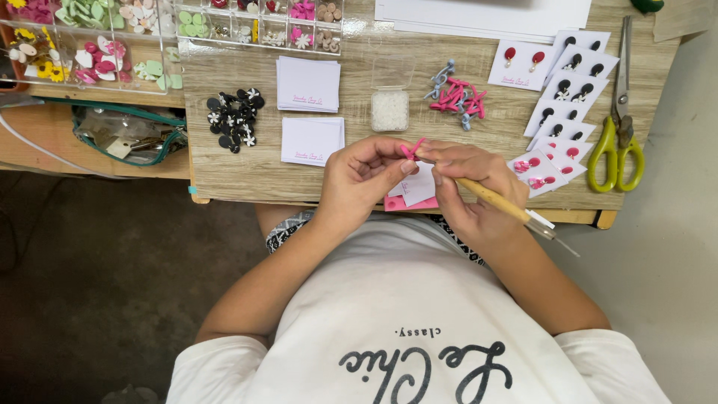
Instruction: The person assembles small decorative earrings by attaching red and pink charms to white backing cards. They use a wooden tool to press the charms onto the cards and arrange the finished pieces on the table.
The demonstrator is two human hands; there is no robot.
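Note:
My left hand (359, 176) pinches a small pink bow-shaped earring (412, 149) at its fingertips, over the front edge of the wooden table (359, 67). My right hand (467, 187) meets it from the right, fingers on the same pink piece and on a small white card (419, 187). That hand also grips a wooden-handled awl (497, 200), its metal tip pointing down to the right. A pink card (400, 203) peeks out beneath the white one.
Two stacks of white cards (308, 84), a pile of black flower pieces (234, 118), a small clear box (390, 109) and loose pink and blue bows (456, 96) lie ahead. Finished earring cards (568, 90) and green scissors (618, 127) sit right. Clear bead organisers (149, 34) stand back left.

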